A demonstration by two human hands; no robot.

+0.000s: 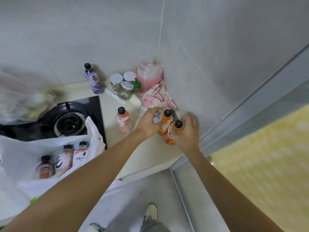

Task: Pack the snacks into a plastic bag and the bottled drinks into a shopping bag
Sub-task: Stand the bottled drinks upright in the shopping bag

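At the right end of the counter [117, 104], near the wall corner, both hands are on orange bottled drinks. The left hand [148, 123] curls its fingers round the farther orange bottle [165, 122], which stands upright with a black cap. The right hand [187, 133] wraps the nearer orange bottle [172, 134], just beside the first — the two bottles touch or nearly touch.

Left of them a pink bottle [123, 122] stands alone on the counter, apart from the hands. Farther back, against the rear wall, a purple bottle [94, 79] stands upright.

At the front left edge sits the white shopping bag [93, 131], mouth open — inside it three bottles stand side by side: a dark-capped one [43, 167] on the left, a pale one with a dark swirl [62, 162] in the middle, and a white-labelled one [81, 154] on the right.

Behind the bag is a black gas burner [66, 121]. A clear plastic bag [20, 101] lies at the far left, blurred; its contents cannot be made out.

In the back corner stand three clear jars with white lids [123, 84], the front one holding a few pale lumps, a pink bagged bundle [148, 76], and a crumpled pink cloth [157, 97].
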